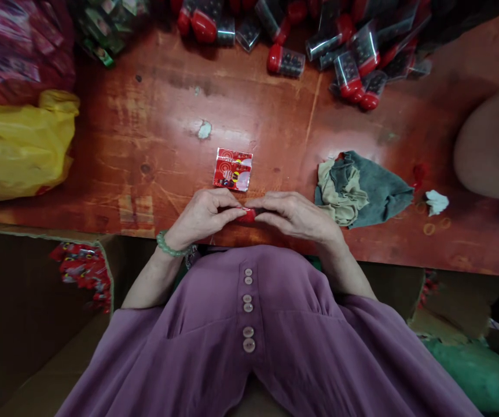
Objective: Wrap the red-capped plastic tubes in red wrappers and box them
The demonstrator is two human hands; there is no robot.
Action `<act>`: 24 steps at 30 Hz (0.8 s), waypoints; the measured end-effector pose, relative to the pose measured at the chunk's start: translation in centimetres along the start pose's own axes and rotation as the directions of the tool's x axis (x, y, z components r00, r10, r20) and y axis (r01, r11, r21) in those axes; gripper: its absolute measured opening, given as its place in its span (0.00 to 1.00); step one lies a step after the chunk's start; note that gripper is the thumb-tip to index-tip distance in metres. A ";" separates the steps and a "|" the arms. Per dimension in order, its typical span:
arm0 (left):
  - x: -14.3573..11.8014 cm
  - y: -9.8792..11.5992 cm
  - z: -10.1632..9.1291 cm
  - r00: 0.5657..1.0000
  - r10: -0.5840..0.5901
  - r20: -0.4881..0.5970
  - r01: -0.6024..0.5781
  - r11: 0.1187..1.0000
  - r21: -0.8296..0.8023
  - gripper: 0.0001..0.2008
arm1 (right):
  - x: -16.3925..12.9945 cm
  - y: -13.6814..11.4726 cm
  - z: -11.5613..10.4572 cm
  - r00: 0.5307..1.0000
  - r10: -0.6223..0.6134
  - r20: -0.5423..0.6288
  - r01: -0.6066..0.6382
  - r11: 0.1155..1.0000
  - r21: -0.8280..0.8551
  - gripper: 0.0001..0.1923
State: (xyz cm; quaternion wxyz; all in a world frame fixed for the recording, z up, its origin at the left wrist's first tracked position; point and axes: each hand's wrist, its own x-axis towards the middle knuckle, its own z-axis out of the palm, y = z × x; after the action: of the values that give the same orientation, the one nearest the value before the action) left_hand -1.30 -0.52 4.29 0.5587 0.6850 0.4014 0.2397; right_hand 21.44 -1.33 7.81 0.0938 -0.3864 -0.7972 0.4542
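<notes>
Wood of the table (154,145) is red-brown, worn and glossy, with pale scratches. At its near edge the left hand (204,215) and the right hand (295,215) meet, fingers curled, and pinch together a small red piece (246,215); both hands are closed on it, and most of it is hidden by the fingertips, so its shape is hard to tell. The left wrist wears a green bead bracelet (169,248). Just beyond the hands lies a flat, square red packet (233,169) with a shiny printed face. To the right sits a crumpled soft rag (360,188), grey-green and beige. At the far edge there is a pile of clear small containers with red caps (353,58), cut off by the frame. A wrinkled yellow plastic bag (17,145) lies at the left.
</notes>
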 end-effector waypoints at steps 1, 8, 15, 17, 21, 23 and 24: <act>0.1 -0.1 -0.1 0.999 -0.033 0.013 0.033 0.998 -0.046 0.09 | 0.1 0.3 0.0 1.000 -0.001 -0.013 0.002 0.996 0.084 0.15; 0.1 -0.7 -0.2 0.958 -0.283 0.044 0.266 0.823 -0.501 0.22 | 0.2 1.8 1.3 0.969 0.237 -0.066 -0.149 0.778 0.611 0.16; -0.7 -0.2 1.6 0.903 -0.425 0.066 0.304 0.522 -0.797 0.21 | 0.6 1.7 2.4 0.939 0.323 -0.117 -0.094 0.568 0.818 0.17; -0.8 0.1 2.4 0.873 -0.483 0.067 0.322 0.466 -0.824 0.20 | 0.7 1.5 2.4 0.940 0.317 -0.123 -0.083 0.566 0.820 0.17; -0.9 0.0 3.8 0.849 -0.527 0.020 0.325 0.493 -0.807 0.19 | 0.6 1.4 2.4 0.946 0.297 -0.130 -0.098 0.644 0.759 0.18; -0.9 -0.2 4.1 0.851 -0.524 -0.028 0.312 0.548 -0.776 0.18 | 0.4 1.2 2.4 0.942 0.294 -0.159 -0.111 0.723 0.681 0.19; -0.9 -0.3 4.2 0.850 -0.525 -0.051 0.305 0.569 -0.764 0.18 | 0.3 1.1 2.4 0.939 0.289 -0.188 -0.115 0.776 0.620 0.19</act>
State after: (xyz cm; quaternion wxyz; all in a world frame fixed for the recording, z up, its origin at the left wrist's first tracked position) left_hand 1.38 -3.66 3.03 0.7640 0.2481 0.4946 0.3317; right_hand 20.68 -2.33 5.50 0.2703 -0.4795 -0.5447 0.6327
